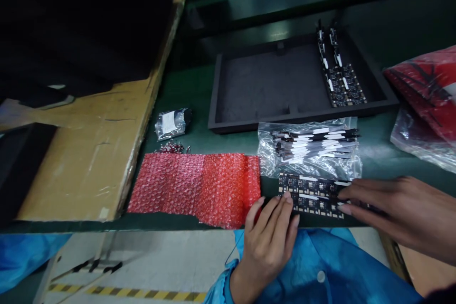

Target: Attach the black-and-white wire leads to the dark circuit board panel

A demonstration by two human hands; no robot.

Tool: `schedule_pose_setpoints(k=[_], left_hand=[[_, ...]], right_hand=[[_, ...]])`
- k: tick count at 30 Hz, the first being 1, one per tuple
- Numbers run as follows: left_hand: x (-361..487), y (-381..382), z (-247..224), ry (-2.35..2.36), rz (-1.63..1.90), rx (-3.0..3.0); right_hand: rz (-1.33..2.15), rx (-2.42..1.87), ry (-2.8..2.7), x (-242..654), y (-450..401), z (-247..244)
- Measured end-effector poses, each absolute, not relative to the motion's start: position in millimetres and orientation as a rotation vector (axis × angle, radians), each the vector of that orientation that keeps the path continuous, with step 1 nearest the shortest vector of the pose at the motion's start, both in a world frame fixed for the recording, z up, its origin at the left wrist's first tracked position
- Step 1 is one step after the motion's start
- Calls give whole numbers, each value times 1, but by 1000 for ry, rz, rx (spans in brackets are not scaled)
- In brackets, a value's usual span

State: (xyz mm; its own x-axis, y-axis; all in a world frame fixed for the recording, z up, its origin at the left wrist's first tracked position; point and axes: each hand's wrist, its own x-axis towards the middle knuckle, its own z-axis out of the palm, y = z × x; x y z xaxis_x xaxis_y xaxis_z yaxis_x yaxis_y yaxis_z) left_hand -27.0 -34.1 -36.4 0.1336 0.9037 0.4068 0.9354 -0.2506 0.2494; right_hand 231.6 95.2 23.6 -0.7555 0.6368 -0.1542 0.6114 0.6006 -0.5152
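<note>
Two narrow black circuit boards [309, 184] with white labels lie side by side near the table's front edge. My left hand [268, 235] rests at their left ends, its fingers stretched out and the tips touching a board. At the right ends, my right hand [395, 202] has its thumb and index finger closed on the boards; its other fingers are largely hidden. Just behind them, a clear plastic bag [269, 154] carries a pile of dark strips with white labels. Red bubble wrap [199, 185] lies left of my left hand.
A black foam tray [256, 80] holds rows of circuit boards [345, 85] at its right side. A small silvery bag [173, 122] and a heap of small parts [173, 147] sit behind the bubble wrap. Cardboard [89, 152] is at left, a red plastic-wrapped bundle [427, 90] at right.
</note>
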Motion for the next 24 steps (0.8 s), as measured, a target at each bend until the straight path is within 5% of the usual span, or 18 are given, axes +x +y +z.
schedule_pose_setpoints(k=[10,18,24], left_hand=[[-31,-38,-42,-1831,-729,-2357],[-29,-37,-49,-1844,-696,-2338],[-29,-39,-44,-1783,-638,-2370]], right_hand=[[598,-989,-2558,267,72,16],[2042,-1063,-1761,215,-5,-26],[2211,-1186,-1426,195,-20,-70]])
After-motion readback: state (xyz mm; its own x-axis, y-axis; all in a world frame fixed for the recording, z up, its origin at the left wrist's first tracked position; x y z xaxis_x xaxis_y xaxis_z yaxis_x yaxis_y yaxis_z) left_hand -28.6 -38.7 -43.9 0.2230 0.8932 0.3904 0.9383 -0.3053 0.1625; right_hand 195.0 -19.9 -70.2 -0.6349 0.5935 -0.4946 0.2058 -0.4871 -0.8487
